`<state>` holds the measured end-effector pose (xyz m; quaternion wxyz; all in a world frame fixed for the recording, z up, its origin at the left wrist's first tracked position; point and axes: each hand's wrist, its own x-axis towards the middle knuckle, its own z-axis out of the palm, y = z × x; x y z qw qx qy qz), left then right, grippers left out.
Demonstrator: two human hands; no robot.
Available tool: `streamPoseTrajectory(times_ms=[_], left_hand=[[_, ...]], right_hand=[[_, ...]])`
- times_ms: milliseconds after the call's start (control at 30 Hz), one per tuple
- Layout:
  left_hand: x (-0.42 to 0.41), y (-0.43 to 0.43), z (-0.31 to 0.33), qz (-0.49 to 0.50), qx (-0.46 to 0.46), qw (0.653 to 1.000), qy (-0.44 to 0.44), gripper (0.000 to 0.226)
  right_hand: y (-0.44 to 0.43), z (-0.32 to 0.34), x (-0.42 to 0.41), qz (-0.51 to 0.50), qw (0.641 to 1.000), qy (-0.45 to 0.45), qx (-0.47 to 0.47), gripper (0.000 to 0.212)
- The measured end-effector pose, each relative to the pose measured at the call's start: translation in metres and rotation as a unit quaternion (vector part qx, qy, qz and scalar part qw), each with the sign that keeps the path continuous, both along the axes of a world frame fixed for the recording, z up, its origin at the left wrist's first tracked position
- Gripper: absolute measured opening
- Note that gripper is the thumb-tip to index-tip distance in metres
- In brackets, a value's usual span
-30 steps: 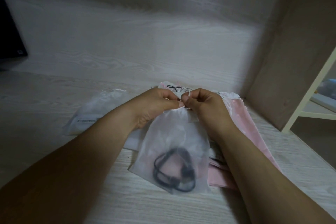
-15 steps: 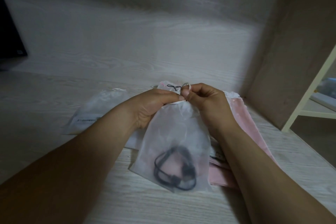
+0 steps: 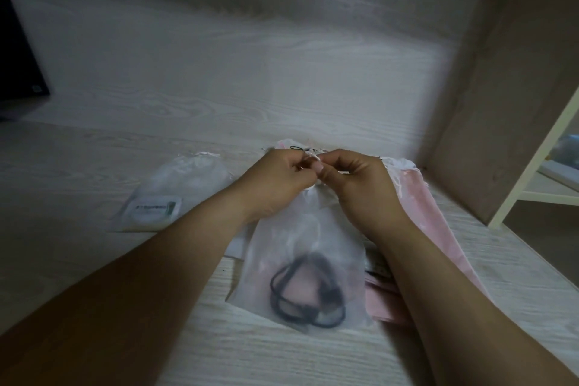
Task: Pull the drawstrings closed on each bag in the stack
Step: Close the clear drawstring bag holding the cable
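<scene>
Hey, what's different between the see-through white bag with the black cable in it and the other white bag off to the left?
The middle translucent white bag holds a coiled black cable; the left white bag shows a printed white label. The left hand and right hand pinch the middle bag's top; the left bag lies untouched. Both are sheer white pouches on the pale wooden table.

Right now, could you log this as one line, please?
left hand: pinches drawstring | right hand: pinches drawstring | white bag: neck gathered, cable inside
</scene>
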<state>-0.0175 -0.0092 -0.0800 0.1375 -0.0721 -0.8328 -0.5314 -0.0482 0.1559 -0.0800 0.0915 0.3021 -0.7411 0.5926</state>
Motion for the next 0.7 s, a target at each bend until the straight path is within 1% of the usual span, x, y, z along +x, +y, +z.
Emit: streamPoseTrajectory(times_ms=[67, 133, 233, 333, 400, 500, 633, 700], left_hand=[[0.000, 0.001, 0.000, 0.008, -0.018, 1.000, 0.011, 0.016], [0.000, -0.002, 0.001, -0.006, -0.014, 1.000, 0.004, 0.015], [0.001, -0.012, 0.003, -0.068, 0.053, 0.996, -0.022, 0.015], [0.002, -0.016, 0.003, -0.115, 0.130, 0.984, -0.048, 0.013], [0.003, -0.017, 0.002, -0.135, 0.161, 0.976, -0.061, 0.017], [0.005, -0.018, 0.002, -0.158, 0.191, 0.966, -0.079, 0.013], [0.003, -0.020, -0.001, -0.172, 0.210, 0.958, -0.088, 0.013], [0.001, -0.022, -0.004, -0.179, 0.234, 0.951, -0.095, 0.012]], right_hand=[[-0.001, 0.000, 0.002, 0.006, 1.000, 0.001, -0.005, 0.017], [-0.001, 0.001, 0.003, 0.004, 1.000, 0.001, -0.013, 0.015], [0.000, 0.002, 0.001, 0.005, 0.999, -0.019, -0.043, 0.011], [0.003, 0.002, -0.001, 0.052, 0.986, -0.110, -0.111, 0.011], [0.004, 0.003, 0.001, 0.087, 0.972, -0.171, -0.137, 0.012], [0.004, 0.004, 0.002, 0.124, 0.950, -0.229, -0.174, 0.010], [0.003, 0.006, 0.003, 0.139, 0.945, -0.230, -0.188, 0.008], [0.003, 0.007, 0.003, 0.144, 0.943, -0.228, -0.196, 0.009]])
